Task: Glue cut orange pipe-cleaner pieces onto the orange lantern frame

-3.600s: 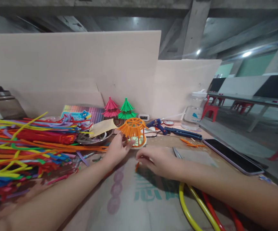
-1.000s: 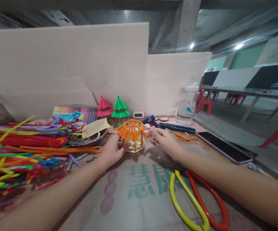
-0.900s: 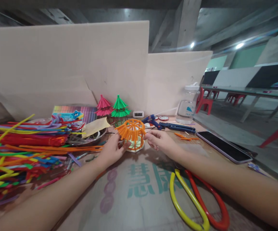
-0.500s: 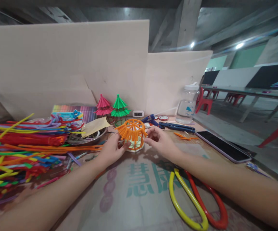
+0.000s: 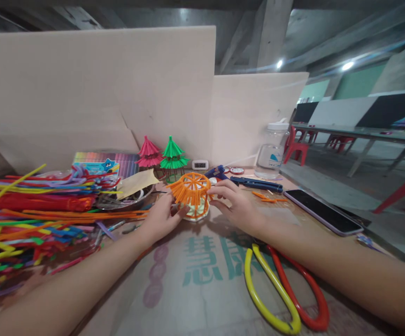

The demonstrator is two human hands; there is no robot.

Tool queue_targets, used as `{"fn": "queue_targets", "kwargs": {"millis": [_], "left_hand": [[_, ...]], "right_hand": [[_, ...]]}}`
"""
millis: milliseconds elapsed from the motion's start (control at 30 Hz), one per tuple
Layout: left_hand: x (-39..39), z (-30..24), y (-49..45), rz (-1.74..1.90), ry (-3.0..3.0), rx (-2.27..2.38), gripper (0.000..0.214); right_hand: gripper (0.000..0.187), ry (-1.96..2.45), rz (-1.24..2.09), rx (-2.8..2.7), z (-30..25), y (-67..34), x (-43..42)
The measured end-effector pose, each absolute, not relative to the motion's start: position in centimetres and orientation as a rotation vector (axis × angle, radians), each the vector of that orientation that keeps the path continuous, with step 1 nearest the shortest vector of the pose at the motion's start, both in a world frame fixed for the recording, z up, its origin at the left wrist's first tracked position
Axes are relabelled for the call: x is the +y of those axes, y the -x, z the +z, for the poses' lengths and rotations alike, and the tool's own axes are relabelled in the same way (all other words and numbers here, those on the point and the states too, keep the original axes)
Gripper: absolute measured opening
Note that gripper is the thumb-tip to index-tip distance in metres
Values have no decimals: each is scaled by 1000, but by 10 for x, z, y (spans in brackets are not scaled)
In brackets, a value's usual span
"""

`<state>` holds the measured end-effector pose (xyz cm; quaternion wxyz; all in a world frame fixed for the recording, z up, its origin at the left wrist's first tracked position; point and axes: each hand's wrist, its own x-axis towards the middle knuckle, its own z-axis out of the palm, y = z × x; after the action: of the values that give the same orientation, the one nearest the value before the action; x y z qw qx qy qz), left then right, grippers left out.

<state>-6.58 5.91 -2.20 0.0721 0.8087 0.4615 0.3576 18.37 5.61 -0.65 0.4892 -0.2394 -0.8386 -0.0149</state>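
A small round pavilion model (image 5: 192,189) of orange pipe cleaners stands on the table, with a spoked ring on top, slanting roof strips and a pale base. My left hand (image 5: 162,217) grips it at its left side, thumb in front and fingers partly hidden behind. At the right edge of the roof is my right hand (image 5: 235,205), its fingers bent and apart from the thumb, fingertips at the orange strips. Scissors with one yellow and one red handle (image 5: 275,289) lie below my right forearm, their blades hidden.
Many coloured pipe cleaners (image 5: 31,219) are heaped at the left. Behind stand a pink model (image 5: 149,151), a green model (image 5: 173,154) and a small clock (image 5: 200,164). A glue gun (image 5: 218,171), blue-handled tool (image 5: 256,183), water bottle (image 5: 272,151) and phone (image 5: 323,211) lie or stand rightward.
My right hand's fingers have stretched further left onto the roof edge of the orange model. My left hand keeps its place. The whole view has shifted slightly.
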Motion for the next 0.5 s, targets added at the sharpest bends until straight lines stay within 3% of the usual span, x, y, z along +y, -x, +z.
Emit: {"fn": "queue_targets", "kwargs": {"millis": [500], "left_hand": [[58, -19, 66, 993, -2493, 1352, 48]], "right_hand": [[11, 616, -231, -2040, -2, -184, 54]]}}
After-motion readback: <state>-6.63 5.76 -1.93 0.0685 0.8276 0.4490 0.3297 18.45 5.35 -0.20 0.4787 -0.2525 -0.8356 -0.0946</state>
